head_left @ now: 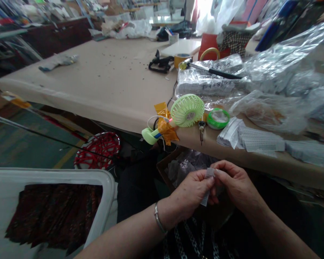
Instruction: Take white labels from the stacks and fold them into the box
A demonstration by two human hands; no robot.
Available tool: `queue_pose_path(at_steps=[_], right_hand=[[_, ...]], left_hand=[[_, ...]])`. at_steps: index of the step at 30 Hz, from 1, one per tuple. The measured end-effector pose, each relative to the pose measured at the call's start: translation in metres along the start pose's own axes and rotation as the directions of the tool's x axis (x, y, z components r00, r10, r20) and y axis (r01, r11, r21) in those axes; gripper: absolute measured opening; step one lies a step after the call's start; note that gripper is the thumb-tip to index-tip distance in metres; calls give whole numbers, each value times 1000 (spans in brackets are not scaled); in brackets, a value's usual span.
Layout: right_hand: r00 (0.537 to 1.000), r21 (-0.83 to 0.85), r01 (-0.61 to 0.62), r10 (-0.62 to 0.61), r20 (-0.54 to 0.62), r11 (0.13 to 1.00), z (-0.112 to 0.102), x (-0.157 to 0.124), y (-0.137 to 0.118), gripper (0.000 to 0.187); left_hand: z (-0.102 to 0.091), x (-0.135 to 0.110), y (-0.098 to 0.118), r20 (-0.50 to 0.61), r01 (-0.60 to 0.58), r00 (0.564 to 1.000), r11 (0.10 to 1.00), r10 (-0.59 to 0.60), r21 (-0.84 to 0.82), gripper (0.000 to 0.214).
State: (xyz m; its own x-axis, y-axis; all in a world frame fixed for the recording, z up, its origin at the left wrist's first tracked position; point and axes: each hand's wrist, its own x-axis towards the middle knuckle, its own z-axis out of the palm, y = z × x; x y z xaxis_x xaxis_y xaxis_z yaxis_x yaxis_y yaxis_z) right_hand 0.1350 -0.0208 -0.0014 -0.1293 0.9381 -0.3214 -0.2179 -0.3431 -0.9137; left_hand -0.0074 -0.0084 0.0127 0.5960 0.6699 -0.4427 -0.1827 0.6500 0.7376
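Between my two hands is a small strip of pale printed labels (pixel 205 199), held low in front of the table edge. My left hand (pixel 192 189) pinches it, and part of the strip hangs below the fingers. Against its upper end my right hand (pixel 233 181) is closed, thumb and fingertips together at the label. Beneath the hands stands a cardboard box (pixel 164 167) with crumpled translucent scraps (pixel 187 162) inside. Stacks of similar printed labels (pixel 259 138) lie on the table edge, up and to the right of my hands.
A green fan (pixel 187 110) is taped to the table edge with a pointed tool (pixel 201 133) beside it. Close by sits a green round tub (pixel 218 118). Plastic-wrapped bundles (pixel 205 86) and a hammer (pixel 210 70) lie behind. A white bin (pixel 108 183) holding dark cloth stands left.
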Motion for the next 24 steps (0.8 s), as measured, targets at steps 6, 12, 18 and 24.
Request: queue_pose_path(at_steps=[6, 12, 18, 24], right_hand=[[999, -34, 25, -24, 41, 999, 2, 13, -3, 16], [977, -333, 152, -192, -89, 930, 6, 35, -14, 19], [934, -501, 224, -331, -134, 836, 18, 45, -26, 18], [898, -563, 291, -424, -120, 774, 21, 51, -27, 16]], left_hand=[[-8, 4, 1, -50, -112, 991, 982, 121, 149, 33], [-24, 12, 18, -192, -306, 849, 754, 492, 581, 15], [-29, 17, 35, -188, -309, 757, 596, 626, 741, 17], [-32, 23, 41, -130, -312, 724, 490, 677, 814, 21]])
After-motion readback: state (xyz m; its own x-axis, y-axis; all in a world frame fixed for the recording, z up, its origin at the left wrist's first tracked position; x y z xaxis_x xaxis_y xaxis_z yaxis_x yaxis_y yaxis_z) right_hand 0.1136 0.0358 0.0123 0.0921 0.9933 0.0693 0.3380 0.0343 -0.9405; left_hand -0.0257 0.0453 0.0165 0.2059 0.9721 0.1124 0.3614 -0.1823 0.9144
